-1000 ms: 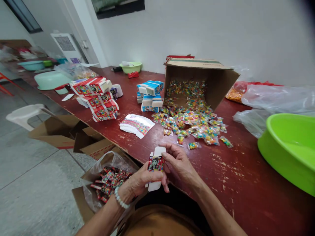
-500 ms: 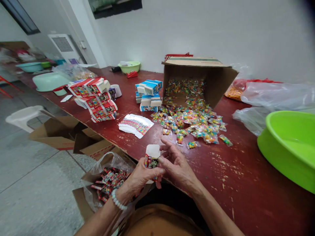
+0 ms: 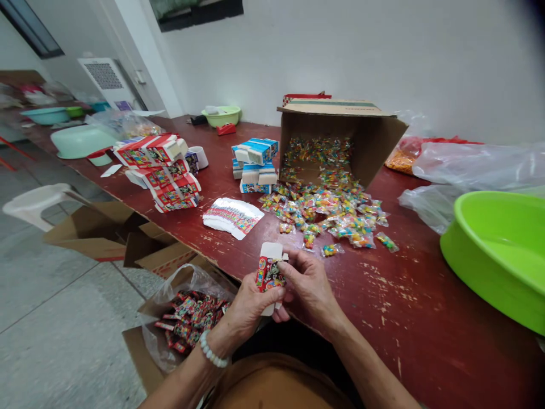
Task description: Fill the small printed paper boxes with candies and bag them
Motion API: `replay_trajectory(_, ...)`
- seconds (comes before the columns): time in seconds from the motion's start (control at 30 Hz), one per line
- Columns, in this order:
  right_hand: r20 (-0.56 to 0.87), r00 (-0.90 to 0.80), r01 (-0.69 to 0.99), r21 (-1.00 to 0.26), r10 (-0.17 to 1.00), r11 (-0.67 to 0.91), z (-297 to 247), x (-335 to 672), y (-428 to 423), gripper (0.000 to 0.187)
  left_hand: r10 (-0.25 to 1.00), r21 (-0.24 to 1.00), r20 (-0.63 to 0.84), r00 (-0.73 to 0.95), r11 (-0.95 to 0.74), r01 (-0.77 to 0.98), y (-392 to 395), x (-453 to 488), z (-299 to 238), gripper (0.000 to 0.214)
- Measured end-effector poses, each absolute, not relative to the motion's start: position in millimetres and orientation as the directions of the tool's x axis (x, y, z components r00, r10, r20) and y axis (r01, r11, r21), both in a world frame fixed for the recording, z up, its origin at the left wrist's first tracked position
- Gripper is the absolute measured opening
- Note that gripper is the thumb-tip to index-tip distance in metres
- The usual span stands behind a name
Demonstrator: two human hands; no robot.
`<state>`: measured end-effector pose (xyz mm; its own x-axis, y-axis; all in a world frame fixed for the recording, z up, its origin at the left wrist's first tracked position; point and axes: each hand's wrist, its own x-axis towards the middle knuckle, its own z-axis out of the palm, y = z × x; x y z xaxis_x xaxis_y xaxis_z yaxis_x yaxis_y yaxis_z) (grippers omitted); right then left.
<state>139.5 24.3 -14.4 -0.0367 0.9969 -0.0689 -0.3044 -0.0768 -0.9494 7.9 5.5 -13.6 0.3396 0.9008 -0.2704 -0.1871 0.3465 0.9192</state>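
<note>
A small printed carton (image 3: 269, 275), red and black with a white flap raised at its top, is held near the table's front edge. My left hand (image 3: 246, 302) grips its lower left part, thumb across the front. On its upper right side, my right hand (image 3: 310, 285) pinches it with the thumb in front and the fingers behind, partly hidden. Beyond my hands lie fanned flat cartons (image 3: 233, 218) and a heap of clear packets of colourful candy (image 3: 323, 213), spilling from a tipped cardboard box (image 3: 381, 145).
Bundled red cartons (image 3: 164, 173) and blue cartons (image 3: 256, 165) are stacked on the red table (image 3: 383, 318). A green basin (image 3: 489, 261) stands at right. Below left, a plastic-lined box holds filled-looking small cartons (image 3: 193, 315). A white stool (image 3: 40, 201) stands behind it.
My right hand has closed from spread fingers onto the carton's right side. The carton has turned so its printed front shows more and has shifted slightly right.
</note>
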Motion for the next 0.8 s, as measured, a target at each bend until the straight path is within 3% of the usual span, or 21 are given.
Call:
replay_trajectory(0.17, -0.068, 0.027, -0.309, -0.949, 0.997, -0.057, -17, 140, 27, 0.037, 0.929, 0.951, -0.216, 0.299, 0.269, -0.15, 8, 6, -12, 0.032)
replay_trajectory(0.37, 0.075, 0.068, -0.128, -0.988, 0.995, 0.083, -16, 145, 30, 0.026, 1.0, 0.998, -0.017, -0.012, 0.016, -0.066, 12, 1, -12, 0.063)
replay_trajectory(0.47, 0.064, 0.047, -0.23, -0.971, 0.997, 0.073, -19, 140, 28, 0.023, 1.0, 0.999, 0.02, -0.023, -0.019, 0.034, 11, 1, -8, 0.055)
replay_trajectory(0.57, -0.001, 0.018, -0.328, -0.945, 1.0, 0.005, -25, 135, 25, 0.026, 0.999, 0.999, -0.039, 0.018, 0.04, -0.037, 11, 0, -4, 0.041)
replay_trajectory(0.67, -0.052, -0.051, -0.312, -0.948, 0.997, -0.065, -31, 138, 25, 0.029, 0.991, 0.982, -0.104, 0.086, 0.116, -0.152, 12, -2, -4, 0.03)
replay_trajectory(0.8, -0.083, -0.13, -0.253, -0.961, 0.988, -0.114, -36, 147, 32, 0.031, 0.987, 0.987, -0.102, 0.127, 0.117, -0.114, 13, -6, -8, 0.023)
